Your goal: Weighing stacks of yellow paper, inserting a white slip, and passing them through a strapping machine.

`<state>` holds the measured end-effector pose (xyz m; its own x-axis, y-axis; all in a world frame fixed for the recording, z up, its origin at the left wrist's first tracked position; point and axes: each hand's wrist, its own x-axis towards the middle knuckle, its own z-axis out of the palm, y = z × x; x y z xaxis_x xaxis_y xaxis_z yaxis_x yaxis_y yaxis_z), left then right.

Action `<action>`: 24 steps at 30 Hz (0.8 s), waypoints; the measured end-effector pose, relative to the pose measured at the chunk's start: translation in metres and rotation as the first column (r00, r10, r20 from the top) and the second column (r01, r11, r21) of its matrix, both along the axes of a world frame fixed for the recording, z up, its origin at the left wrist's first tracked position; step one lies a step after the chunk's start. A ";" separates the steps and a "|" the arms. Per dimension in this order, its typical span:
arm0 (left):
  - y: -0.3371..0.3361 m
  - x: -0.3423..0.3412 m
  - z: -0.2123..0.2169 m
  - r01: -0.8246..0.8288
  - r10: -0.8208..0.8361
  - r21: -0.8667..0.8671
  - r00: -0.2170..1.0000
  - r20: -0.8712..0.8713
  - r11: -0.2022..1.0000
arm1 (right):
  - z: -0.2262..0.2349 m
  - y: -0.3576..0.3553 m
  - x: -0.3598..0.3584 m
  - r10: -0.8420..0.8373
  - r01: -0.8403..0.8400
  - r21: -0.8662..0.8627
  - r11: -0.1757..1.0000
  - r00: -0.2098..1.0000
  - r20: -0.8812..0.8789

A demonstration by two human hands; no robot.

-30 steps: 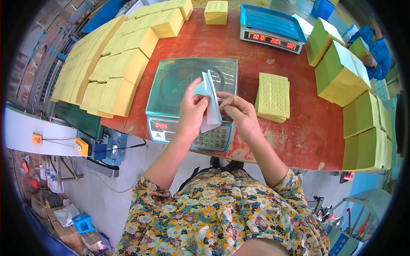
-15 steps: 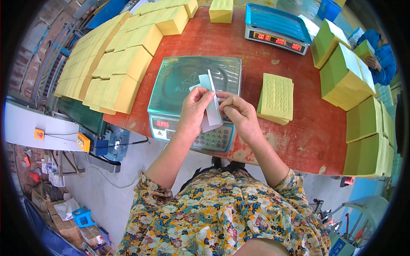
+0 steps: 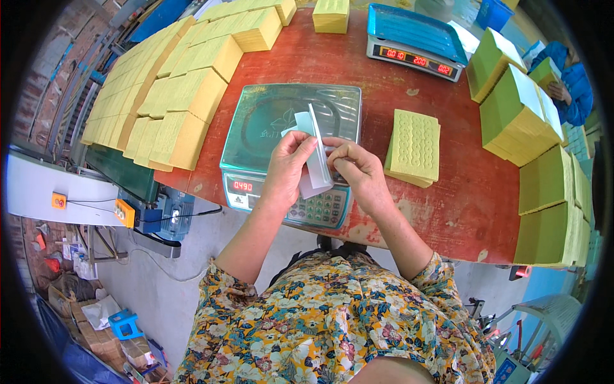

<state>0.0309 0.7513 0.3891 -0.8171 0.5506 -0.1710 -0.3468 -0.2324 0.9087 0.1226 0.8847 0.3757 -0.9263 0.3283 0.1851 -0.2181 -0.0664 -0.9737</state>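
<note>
My left hand (image 3: 286,165) and my right hand (image 3: 355,169) together hold a thin stack of pale grey-white paper sheets (image 3: 315,150) over a green weighing scale (image 3: 275,121). The sheets stand nearly edge-on, pinched between the fingers of both hands. Below my hands the scale's red display (image 3: 242,186) and keypad (image 3: 323,208) show. A yellow perforated block (image 3: 415,146) lies on the red table just right of my right hand.
Rows of yellow blocks (image 3: 179,83) fill the table's left side, and more stacks (image 3: 531,121) stand at the right. A second blue-topped scale (image 3: 416,38) sits at the back. Another person in blue (image 3: 572,80) is at the far right. Electrical boxes (image 3: 141,214) sit below the table's left edge.
The sheets have turned from a broad face to nearly edge-on between my hands. My hands stay over the scale, and the view has shifted slightly.
</note>
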 end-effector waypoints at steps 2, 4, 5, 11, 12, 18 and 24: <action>0.001 0.000 -0.002 -0.011 0.011 0.018 1.000 0.012 1.000 | -0.001 0.000 0.000 -0.001 0.001 -0.038 0.999 1.000 0.004; -0.002 -0.002 -0.002 0.007 -0.007 0.001 1.000 0.024 1.000 | -0.004 0.003 0.000 0.014 -0.013 -0.054 0.998 1.000 0.018; -0.002 -0.002 -0.003 0.024 -0.023 -0.017 0.999 0.035 1.000 | -0.005 0.006 0.001 0.030 -0.028 -0.071 0.997 0.999 0.031; -0.011 -0.004 -0.016 -0.045 0.046 -0.055 0.999 0.019 0.997 | 0.019 0.018 -0.004 -0.400 0.427 0.321 0.845 0.904 -0.149; -0.010 -0.004 -0.016 -0.035 0.036 -0.053 0.999 0.024 0.998 | 0.017 0.019 -0.009 -0.370 0.412 0.308 0.858 0.910 -0.186; -0.010 -0.006 -0.013 0.013 -0.012 -0.019 0.999 0.036 1.000 | 0.011 -0.003 -0.021 -0.174 0.133 0.418 0.899 0.983 0.063; -0.012 -0.009 -0.012 0.049 -0.051 0.037 0.996 0.066 0.998 | 0.010 -0.010 -0.020 -0.207 0.167 0.415 0.894 0.977 0.054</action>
